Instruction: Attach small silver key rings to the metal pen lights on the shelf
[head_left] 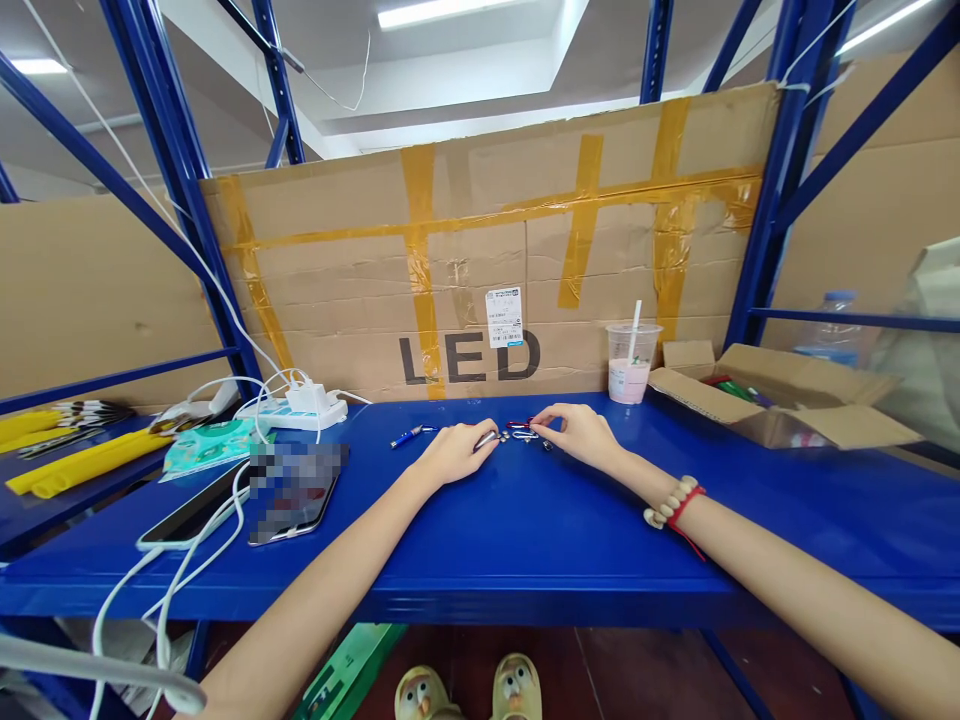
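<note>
My left hand (454, 455) rests on the blue shelf top (525, 520) with its fingers curled round a small silver cylinder (486, 438). My right hand (581, 433) lies just to the right, thumb and fingers pinched at a cluster of tiny metal and red parts (523, 430) between the two hands. I cannot make out which part the pinch holds. A small blue pen-like light (407, 436) lies to the left of my left hand, untouched. A bead bracelet with a red string (673, 502) is on my right wrist.
Two phones (247, 500) with white cables lie at the left front, a white power strip (296, 408) behind them. A plastic cup with a straw (632, 362) and an open cardboard box (780, 400) stand at the back right. A taped cardboard sheet (487, 270) walls off the back.
</note>
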